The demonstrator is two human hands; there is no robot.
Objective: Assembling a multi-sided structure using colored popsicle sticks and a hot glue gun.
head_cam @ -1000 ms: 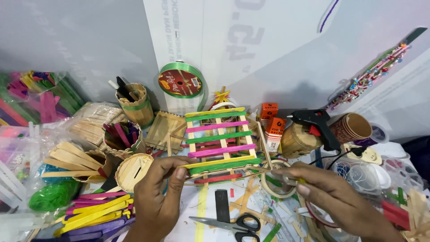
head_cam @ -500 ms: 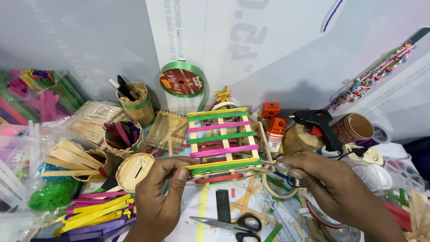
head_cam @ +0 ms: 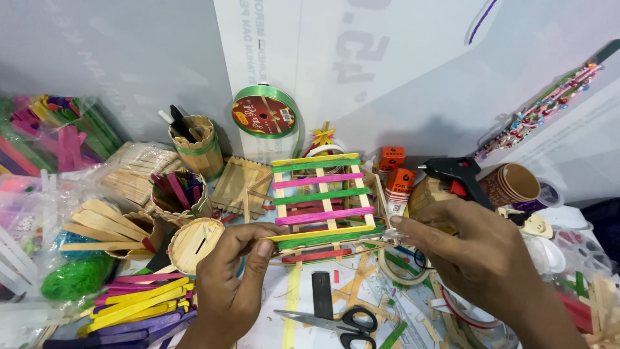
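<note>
Presently: craft-stick ladder panel [head_cam: 321,197], held above the cluttered table [head_cam: 303,304]. Left hand [head_cam: 232,274] and right hand [head_cam: 475,258] pinch its bottom yellow stick's ends. Light, stiff, likely fragile (glued joints); best gripped by the rails.

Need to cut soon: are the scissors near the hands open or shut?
Shut: the scissors lie flat, blades together, black handles side by side, below the left hand.
</note>
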